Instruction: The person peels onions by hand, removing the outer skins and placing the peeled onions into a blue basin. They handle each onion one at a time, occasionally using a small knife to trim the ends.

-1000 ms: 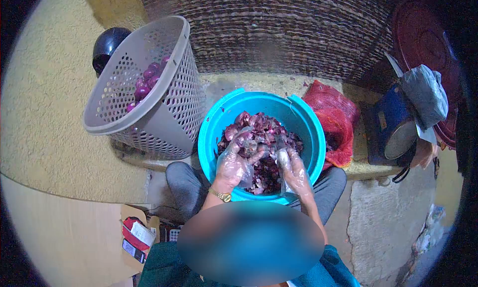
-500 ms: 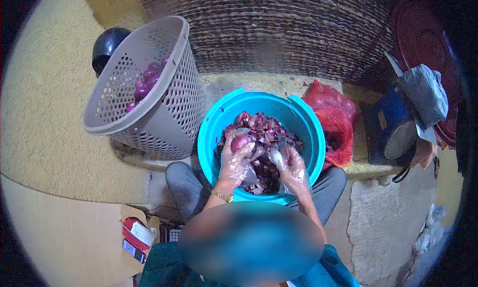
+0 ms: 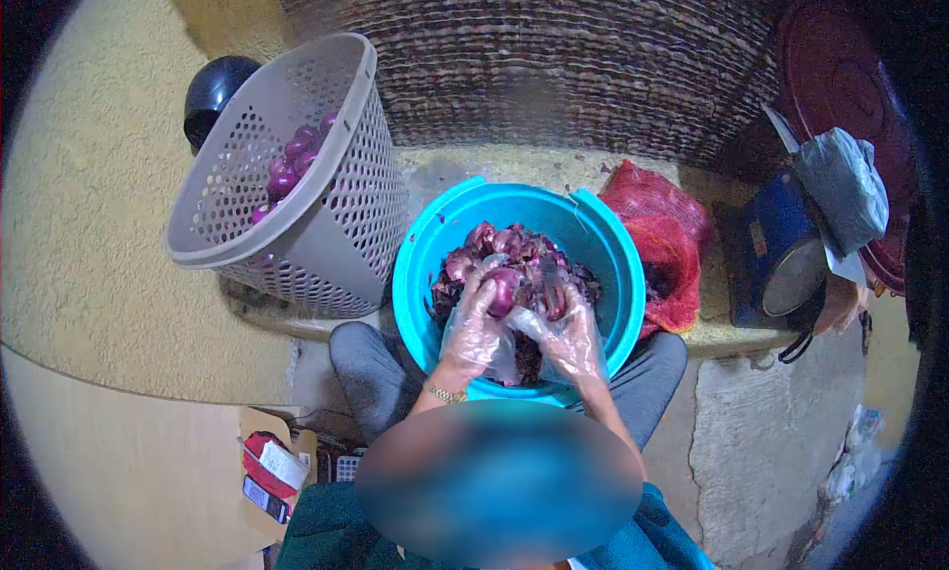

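Note:
My left hand (image 3: 476,323), in a clear plastic glove, is closed around a purple-red onion (image 3: 502,289). My right hand (image 3: 568,339), gloved the same way, grips what looks like a small knife (image 3: 551,278), its blade pointing away from me. The right thumb reaches toward the onion. Both hands are over a turquoise tub (image 3: 628,263) between my legs. Inside it, onion skins (image 3: 509,242) lie in a heap, with some whole onions perhaps among them.
A tall perforated grey basket (image 3: 341,214) holding several purple onions (image 3: 287,175) leans at the left, with a dark round container (image 3: 213,95) behind it. To the tub's right lie a red mesh sack (image 3: 662,234) and a blue scale (image 3: 781,244) with a plastic-wrapped bundle on top.
My left hand has moved the onion slightly right and down, closer to my right hand. The right hand has turned inward, its thumb now near the onion.

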### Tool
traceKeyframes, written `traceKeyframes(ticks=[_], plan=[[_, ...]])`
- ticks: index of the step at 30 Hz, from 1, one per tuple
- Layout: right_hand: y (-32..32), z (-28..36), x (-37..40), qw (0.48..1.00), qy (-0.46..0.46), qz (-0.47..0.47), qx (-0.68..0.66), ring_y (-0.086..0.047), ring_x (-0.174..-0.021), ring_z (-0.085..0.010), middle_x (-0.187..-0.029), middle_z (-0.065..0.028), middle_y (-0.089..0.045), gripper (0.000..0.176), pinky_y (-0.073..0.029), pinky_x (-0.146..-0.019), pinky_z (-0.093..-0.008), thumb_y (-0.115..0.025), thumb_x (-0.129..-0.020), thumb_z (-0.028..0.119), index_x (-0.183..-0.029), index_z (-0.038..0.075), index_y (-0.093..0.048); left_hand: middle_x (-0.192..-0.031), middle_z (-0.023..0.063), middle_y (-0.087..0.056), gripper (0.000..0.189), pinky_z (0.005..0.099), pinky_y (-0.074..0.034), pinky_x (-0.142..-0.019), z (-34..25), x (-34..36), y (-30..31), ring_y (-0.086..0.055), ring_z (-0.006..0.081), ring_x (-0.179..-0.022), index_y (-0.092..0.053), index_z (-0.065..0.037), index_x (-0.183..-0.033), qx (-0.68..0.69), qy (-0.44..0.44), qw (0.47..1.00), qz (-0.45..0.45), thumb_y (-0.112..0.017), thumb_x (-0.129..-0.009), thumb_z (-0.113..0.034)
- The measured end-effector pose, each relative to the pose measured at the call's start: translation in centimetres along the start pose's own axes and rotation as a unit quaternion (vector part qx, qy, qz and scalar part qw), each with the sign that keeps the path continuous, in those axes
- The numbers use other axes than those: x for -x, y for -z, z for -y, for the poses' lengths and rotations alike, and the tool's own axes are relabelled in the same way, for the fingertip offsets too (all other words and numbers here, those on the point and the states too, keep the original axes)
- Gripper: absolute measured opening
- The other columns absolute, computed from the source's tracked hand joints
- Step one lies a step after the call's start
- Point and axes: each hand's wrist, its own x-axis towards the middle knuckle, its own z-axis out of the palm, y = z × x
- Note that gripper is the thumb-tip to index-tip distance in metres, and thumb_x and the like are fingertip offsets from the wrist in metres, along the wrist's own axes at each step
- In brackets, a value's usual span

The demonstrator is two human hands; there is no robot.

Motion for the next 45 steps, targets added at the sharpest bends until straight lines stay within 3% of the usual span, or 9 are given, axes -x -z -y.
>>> traceKeyframes(ticks=[4,8,21,25,29,33,35,40,45], plan=[[-1.7,0.7,-0.1,0.999,0.007,-0.013,-0.049,-0.062,-0.092,-0.0113,-0.101,-0.0076,-0.070,0.038,-0.050,-0.083,-0.0295,-0.078,-0.086,0.021,-0.114,-0.001,-0.064,-0.142,0.0069,-0.043,0.048,0.0349,-0.041,-0.108,1.1,-0.6,0.9,-0.046,0.0210,-0.128,-0.043,-0.011,-0.142,-0.273,-0.188,0.941,0.064,-0.058,-0.097,-0.004],[-1.8,-0.3,-0.1,0.990,-0.007,-0.018,-0.142,-0.062,-0.092,-0.0091,-0.101,-0.0051,-0.070,0.021,-0.050,-0.082,-0.0274,-0.065,-0.095,0.009,-0.112,-0.002,-0.064,-0.140,0.0049,-0.044,0.050,0.0310,-0.041,-0.104,0.0,0.5,-1.2,-0.047,0.0172,-0.124,-0.040,-0.012,-0.144,0.031,-0.016,0.999,0.028,-0.059,-0.098,-0.011],[-0.7,-0.1,0.0,0.999,-0.019,0.042,-0.012,-0.061,-0.094,-0.0099,-0.101,-0.0069,-0.071,0.023,-0.050,-0.084,-0.0311,-0.064,-0.094,0.009,-0.115,-0.002,-0.064,-0.139,0.0034,-0.048,0.044,0.0309,-0.048,-0.095,1.0,0.2,-0.2,-0.050,0.0145,-0.121,-0.047,-0.008,-0.138,-0.087,-0.082,0.993,-0.021,-0.060,-0.097,-0.014],[0.8,-0.1,-0.4,0.995,0.017,0.091,0.035,-0.060,-0.096,-0.0100,-0.103,-0.0082,-0.071,0.026,-0.049,-0.087,-0.0325,-0.065,-0.094,0.011,-0.117,-0.002,-0.064,-0.135,0.0051,-0.050,0.040,0.0311,-0.037,-0.107,0.6,0.6,0.0,-0.047,0.0156,-0.122,-0.049,-0.008,-0.135,-0.081,0.007,0.996,-0.022,-0.060,-0.097,-0.014],[3.2,1.2,-0.8,0.991,-0.052,0.095,0.079,-0.060,-0.091,-0.0103,-0.096,-0.0040,-0.069,0.026,-0.049,-0.080,-0.0305,-0.063,-0.096,0.015,-0.115,-0.002,-0.063,-0.124,0.0024,-0.054,0.035,0.0268,-0.051,-0.079,-0.9,0.4,0.6,-0.056,0.0111,-0.101,-0.049,-0.013,-0.133,-0.034,-0.021,0.996,-0.074,-0.058,-0.100,-0.019],[4.5,-0.2,-1.4,0.995,-0.062,0.066,-0.035,-0.066,-0.084,-0.0166,-0.096,-0.0063,-0.070,0.030,-0.053,-0.071,-0.0293,-0.061,-0.096,0.015,-0.120,-0.003,-0.057,-0.130,0.0095,-0.055,0.038,0.0420,-0.054,-0.096,-2.3,-0.1,3.2,-0.058,0.0234,-0.117,-0.047,-0.008,-0.134,-0.039,-0.041,0.994,-0.096,-0.056,-0.101,-0.027],[5.0,-0.9,-1.6,0.981,0.049,0.060,0.177,-0.069,-0.089,-0.0206,-0.100,-0.0120,-0.071,0.032,-0.055,-0.074,-0.0332,-0.060,-0.096,0.013,-0.123,-0.004,-0.055,-0.131,0.0105,-0.056,0.044,0.0420,-0.055,-0.095,-2.5,0.0,3.1,-0.061,0.0247,-0.114,-0.049,-0.007,-0.133,-0.200,-0.100,0.973,-0.049,-0.052,-0.102,-0.037],[5.0,-1.5,-2.0,0.988,-0.054,0.056,0.137,-0.069,-0.099,-0.0248,-0.103,-0.0196,-0.070,0.035,-0.055,-0.078,-0.0364,-0.061,-0.093,0.013,-0.123,-0.005,-0.056,-0.114,0.0109,-0.064,0.047,0.0497,-0.057,-0.090,-2.0,0.3,2.3,-0.065,0.0256,-0.101,-0.053,-0.011,-0.131,0.115,0.039,0.993,-0.013,-0.052,-0.099,-0.046],[4.8,-0.9,-1.9,0.967,0.049,0.063,0.243,-0.068,-0.096,-0.0304,-0.104,-0.0186,-0.069,0.035,-0.054,-0.080,-0.0413,-0.056,-0.097,0.018,-0.121,-0.006,-0.057,-0.117,0.0138,-0.064,0.044,0.0534,-0.053,-0.095,-1.2,0.0,2.2,-0.064,0.0311,-0.105,-0.053,-0.013,-0.131,0.258,0.111,0.958,-0.052,-0.053,-0.100,-0.043]])
